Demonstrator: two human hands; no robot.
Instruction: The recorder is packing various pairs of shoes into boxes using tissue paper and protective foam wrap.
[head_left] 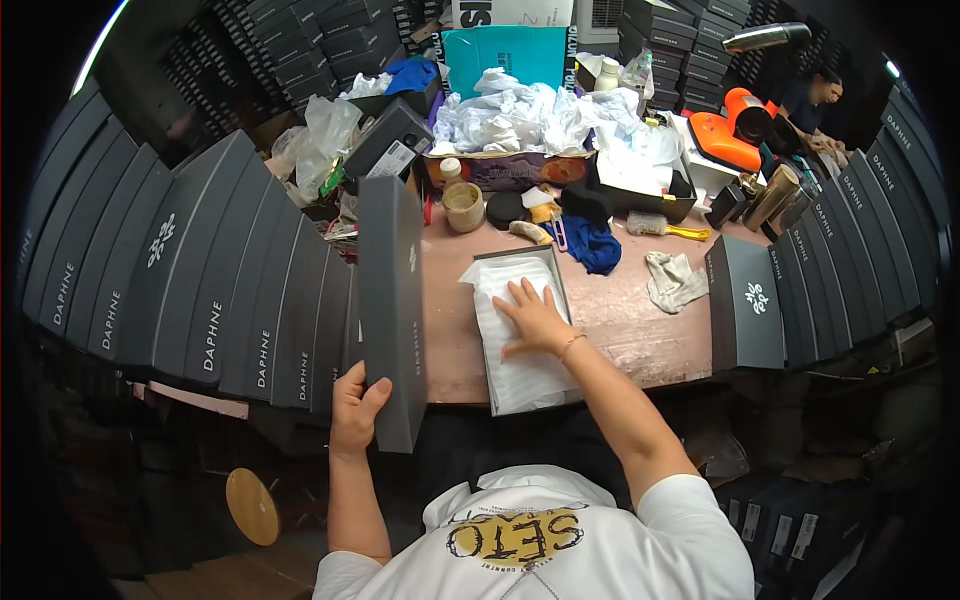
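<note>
At the table's front edge, my left hand (357, 410) grips the near end of a dark grey shoebox lid (390, 310), thumb on one side. The lid is held up on its edge, left of the open box. My right hand (537, 322) lies with fingers spread on white tissue paper (522, 378). That paper fills a shallow dark grey shoebox (559, 268) in front of me and hides whatever is beneath it. Some of the paper hangs past the box's left rim.
Rows of dark grey shoeboxes (190, 270) flank the left, with more shoeboxes (748, 305) at the right. Behind the open box lie a jar (463, 207), a blue cloth (592, 246), a yellow-handled brush (665, 227) and a pale rag (676, 282). Crumpled paper (520, 115) fills a carton. Another person (815, 100) is far right.
</note>
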